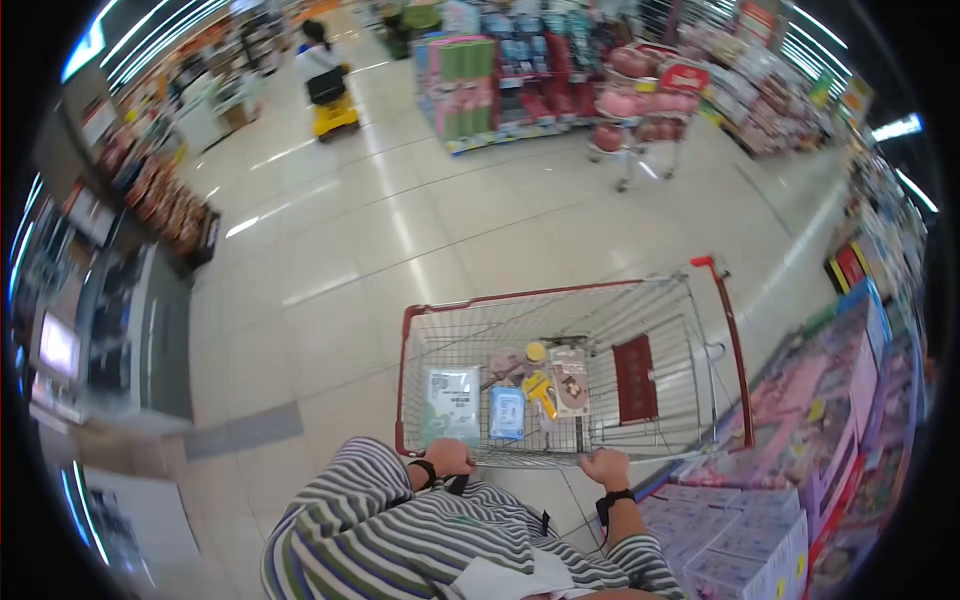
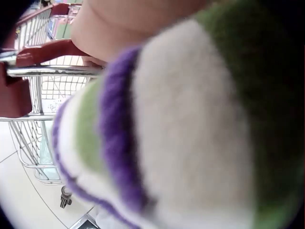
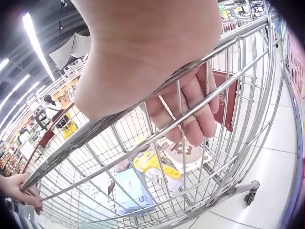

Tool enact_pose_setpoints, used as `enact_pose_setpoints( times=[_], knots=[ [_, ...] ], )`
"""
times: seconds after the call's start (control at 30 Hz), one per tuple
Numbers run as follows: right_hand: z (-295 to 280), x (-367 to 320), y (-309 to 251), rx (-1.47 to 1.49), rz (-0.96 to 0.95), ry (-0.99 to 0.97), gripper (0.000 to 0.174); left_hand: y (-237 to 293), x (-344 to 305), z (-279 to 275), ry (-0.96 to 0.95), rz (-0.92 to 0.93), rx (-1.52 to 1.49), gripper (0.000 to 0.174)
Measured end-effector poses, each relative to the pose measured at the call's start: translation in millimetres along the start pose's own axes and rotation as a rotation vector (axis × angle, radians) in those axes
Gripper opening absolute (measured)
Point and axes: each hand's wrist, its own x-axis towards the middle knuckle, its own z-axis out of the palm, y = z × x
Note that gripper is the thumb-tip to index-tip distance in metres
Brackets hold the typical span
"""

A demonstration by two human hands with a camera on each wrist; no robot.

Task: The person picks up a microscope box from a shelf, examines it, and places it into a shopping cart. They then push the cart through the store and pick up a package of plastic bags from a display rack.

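A wire shopping cart (image 1: 520, 300) with red trim stands sideways before me. My left hand (image 1: 450, 457) grips its near side rail, close to the left corner; in the left wrist view a striped sleeve (image 2: 186, 119) hides most of that hand. Further right, my right hand (image 1: 607, 467) holds the same rail, and in the right wrist view its fingers (image 3: 190, 112) hang over the rail into the basket. Inside lie a white and green package (image 1: 452, 400), a blue soft pack (image 1: 507, 413), a yellow item (image 1: 540, 393), a yellow-lidded container (image 1: 536, 352) and a brown-and-white packaged item (image 1: 571, 382).
Boxed goods (image 1: 735, 540) stand close at my right. Ahead are a display shelf (image 1: 500, 90) and a wheeled rack of red and pink goods (image 1: 645, 105). A person (image 1: 322, 70) is near a yellow object farther off. A grey counter (image 1: 150, 330) stands left.
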Motion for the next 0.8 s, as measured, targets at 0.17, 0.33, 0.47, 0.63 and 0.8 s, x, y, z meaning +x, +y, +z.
enact_pose_setpoints(
  times=[0.17, 0.33, 0.47, 0.63, 0.8],
  knots=[
    [-3, 43, -2, 0.098, 0.182, 0.040, 0.049, -12, 54, -32, 0.071, 0.075, 0.067, 0.035],
    [-47, 100, 54, 0.104, 0.240, 0.094, 0.042, 17, 135, -91, 0.048, 0.181, 0.100, 0.035],
    [-72, 141, 95, 0.136, 0.221, 0.313, 0.041, 42, 191, -133, -0.014, 0.159, 0.097, 0.037],
    [-108, 201, 139, 0.139, 0.232, 0.248, 0.041, 79, 267, -201, -0.059, 0.180, 0.109, 0.040],
    [-138, 265, 204, 0.209, 0.254, 0.104, 0.043, 110, 344, -237, 0.002, 0.199, 0.105, 0.042]
  ],
)
